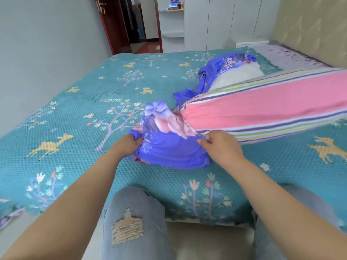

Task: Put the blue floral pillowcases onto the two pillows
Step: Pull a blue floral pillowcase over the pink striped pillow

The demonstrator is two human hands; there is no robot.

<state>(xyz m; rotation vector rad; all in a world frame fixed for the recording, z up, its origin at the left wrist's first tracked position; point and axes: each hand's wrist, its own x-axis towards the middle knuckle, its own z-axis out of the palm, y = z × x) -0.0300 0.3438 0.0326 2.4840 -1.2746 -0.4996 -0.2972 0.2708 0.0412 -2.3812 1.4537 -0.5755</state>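
**Pillowcase going over striped pillow, both hands at the opening**

Knees in ripped light-blue jeans [131, 218] are sitting lowest in the frame, nearest the camera, at the near edge of the bed. Bed [78, 117] is filling most of the view; its teal cover is showing trees, deer and a camel.

Pink striped pillow [262, 107] is lying across the right side of the bed, running from the right edge towards the middle, and its near end is sitting inside the blue floral pillowcase [169, 139]. That pillowcase is bunching up around the pillow end, just beyond the knees, with most of the pillow uncovered.

Second pillow [236, 74], white, is lying behind the striped one towards the headboard [309, 30], with a second blue floral pillowcase [221, 66] crumpled over its left end and trailing towards the first.

Left hand [127, 145] is gripping the left edge of the near pillowcase, fingers curled into the cloth. Right hand [221, 147] is pinching the right edge of the same pillowcase where it is meeting the striped pillow, thumb and fingers pressed together on the fabric.
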